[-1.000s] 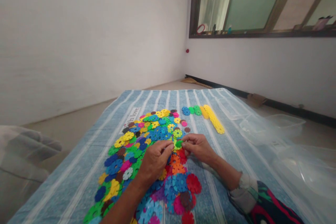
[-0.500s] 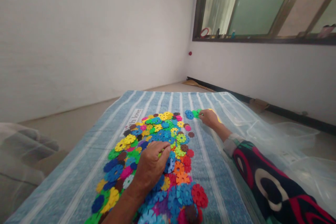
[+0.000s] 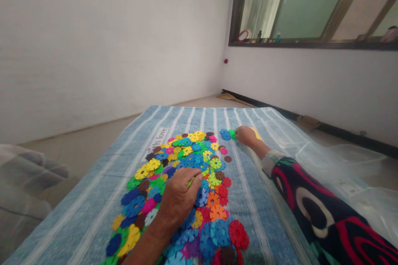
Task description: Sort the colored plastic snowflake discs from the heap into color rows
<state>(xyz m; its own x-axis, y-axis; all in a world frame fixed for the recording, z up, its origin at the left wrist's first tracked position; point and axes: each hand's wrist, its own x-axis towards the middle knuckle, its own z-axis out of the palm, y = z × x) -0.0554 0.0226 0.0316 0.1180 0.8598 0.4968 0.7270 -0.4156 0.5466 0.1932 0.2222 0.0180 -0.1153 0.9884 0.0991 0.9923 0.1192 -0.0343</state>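
A large pile of notched plastic snowflake discs [image 3: 215, 162] in many colours is spread over the cloth in front of me. My left hand [image 3: 180, 192] is closed above the middle of the pile, thumb against the curled fingers, with the edge of a yellow-green snowflake disc [image 3: 190, 182] showing between them. Beyond the pile to the right, my right hand [image 3: 247, 136] pinches at a green snowflake disc [image 3: 232, 133]; its fingertips partly cover it. Beside that disc lie blue snowflake discs [image 3: 225, 134], and a yellow piece [image 3: 256, 133] shows behind my right hand.
A blue cloth with white stripes [image 3: 102, 198] covers the table. Clear plastic containers [image 3: 348, 161] stand along its right side. Something covered in translucent plastic [image 3: 27, 178] is at the left. A wall and a window [image 3: 307, 4] lie beyond.
The view has shifted slightly. My right hand stays at the green disc with a small movement of the fingers, and my left hand keeps its closed hold over the pile.
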